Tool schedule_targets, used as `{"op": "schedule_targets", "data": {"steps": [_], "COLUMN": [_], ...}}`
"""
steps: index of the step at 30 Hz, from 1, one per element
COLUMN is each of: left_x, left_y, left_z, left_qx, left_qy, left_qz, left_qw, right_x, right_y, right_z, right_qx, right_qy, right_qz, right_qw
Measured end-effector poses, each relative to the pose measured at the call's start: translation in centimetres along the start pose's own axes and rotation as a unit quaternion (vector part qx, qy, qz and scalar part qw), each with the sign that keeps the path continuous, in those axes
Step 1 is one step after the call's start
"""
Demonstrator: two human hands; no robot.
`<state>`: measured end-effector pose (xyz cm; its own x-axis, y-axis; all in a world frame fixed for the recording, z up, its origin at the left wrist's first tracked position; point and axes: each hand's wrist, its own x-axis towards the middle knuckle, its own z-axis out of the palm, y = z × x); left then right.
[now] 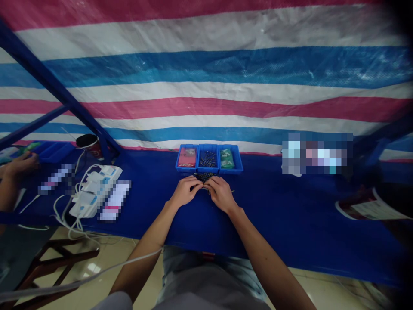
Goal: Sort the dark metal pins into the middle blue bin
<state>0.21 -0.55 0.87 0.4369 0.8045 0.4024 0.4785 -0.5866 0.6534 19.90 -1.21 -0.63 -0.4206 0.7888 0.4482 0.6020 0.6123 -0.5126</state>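
On the blue table (277,224), directly in front of the wearer, we find a loose pile of dark screws (204,176) lying just before a row of three blue bins (186,170). The left hand (186,190) and right hand (220,192) are at the pile, fingers bent, thumbs and fingertips close together over its near side. We cannot tell whether either grip is closed on a screw, since the fingers hide the contact. We note a pink packet (187,157) in the left bin, more dark screws in the middle one and a green packet (226,159) in the right. To the left, we record a white power strip (97,191).
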Motion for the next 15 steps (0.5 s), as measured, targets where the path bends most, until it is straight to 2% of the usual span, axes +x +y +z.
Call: {"op": "schedule_targets", "data": {"steps": [15], "left_x": [-0.07], "left_y": [0.10], "left_z": [0.07], "left_qx": [-0.012], "left_qy": [0.015], "left_qz": [0.004], "left_qw": [1.000], "right_x": [0.25], "right_y": [-0.53], "right_z": [-0.22], "right_qx": [-0.034], "right_qy": [-0.013], "right_qz": [0.007], "right_qw": [0.999]}}
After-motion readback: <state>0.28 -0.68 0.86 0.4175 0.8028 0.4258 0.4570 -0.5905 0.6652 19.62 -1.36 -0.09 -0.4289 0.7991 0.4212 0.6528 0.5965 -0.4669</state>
